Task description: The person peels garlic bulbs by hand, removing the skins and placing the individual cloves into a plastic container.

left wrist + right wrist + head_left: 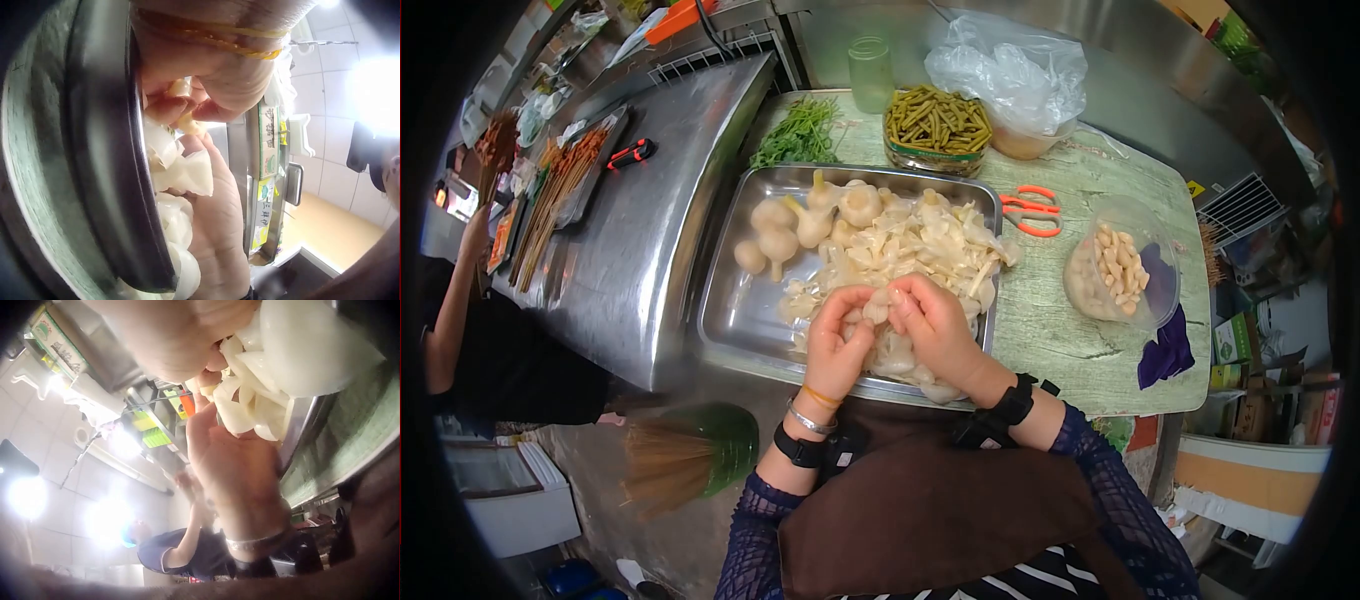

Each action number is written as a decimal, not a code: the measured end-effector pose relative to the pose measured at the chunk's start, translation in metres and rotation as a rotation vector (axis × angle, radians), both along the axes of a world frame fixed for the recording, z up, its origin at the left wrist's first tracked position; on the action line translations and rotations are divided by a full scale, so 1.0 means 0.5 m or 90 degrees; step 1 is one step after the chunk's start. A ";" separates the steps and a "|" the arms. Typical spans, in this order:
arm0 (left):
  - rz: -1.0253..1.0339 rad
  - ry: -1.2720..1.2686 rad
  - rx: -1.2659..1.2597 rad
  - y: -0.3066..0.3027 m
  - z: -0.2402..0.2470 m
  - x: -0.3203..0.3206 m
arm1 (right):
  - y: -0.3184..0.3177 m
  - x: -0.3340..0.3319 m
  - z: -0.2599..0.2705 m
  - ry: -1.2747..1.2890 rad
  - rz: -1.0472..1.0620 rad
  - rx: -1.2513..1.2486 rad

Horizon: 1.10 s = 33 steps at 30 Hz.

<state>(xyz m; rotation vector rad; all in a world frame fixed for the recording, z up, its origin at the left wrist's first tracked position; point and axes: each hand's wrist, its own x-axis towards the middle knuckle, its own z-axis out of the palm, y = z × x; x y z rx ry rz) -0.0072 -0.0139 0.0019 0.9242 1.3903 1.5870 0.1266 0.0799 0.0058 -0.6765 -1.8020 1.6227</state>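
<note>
In the head view, my left hand [838, 345] and right hand [940, 325] meet over the near side of a metal tray [722, 318]. Between their fingertips they pinch a piece of garlic [877, 306], pale and partly covered by the fingers. The left wrist view shows a yellowish bit of the garlic [189, 123] between thumb and fingers. Loose garlic skins [930, 240] heap up under and beyond the hands. Several whole garlic bulbs [776, 242] lie at the tray's far left.
Right of the tray are orange-handled scissors [1032, 210] and a clear tub of peeled cloves [1118, 270]. Behind it stand green herbs [798, 130], a container of cut green beans [938, 120], a green jar [870, 75] and a plastic bag [1010, 70]. Another person's arm [455, 300] shows at left.
</note>
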 end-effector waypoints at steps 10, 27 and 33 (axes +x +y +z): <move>0.076 -0.102 0.027 0.002 0.004 0.008 | 0.007 0.001 -0.008 0.085 -0.056 -0.128; 0.100 0.242 -0.026 0.001 -0.004 0.018 | 0.017 0.009 -0.016 0.017 0.005 -0.112; 0.028 0.002 -0.026 0.004 -0.002 0.004 | 0.021 0.008 -0.017 0.076 0.031 -0.253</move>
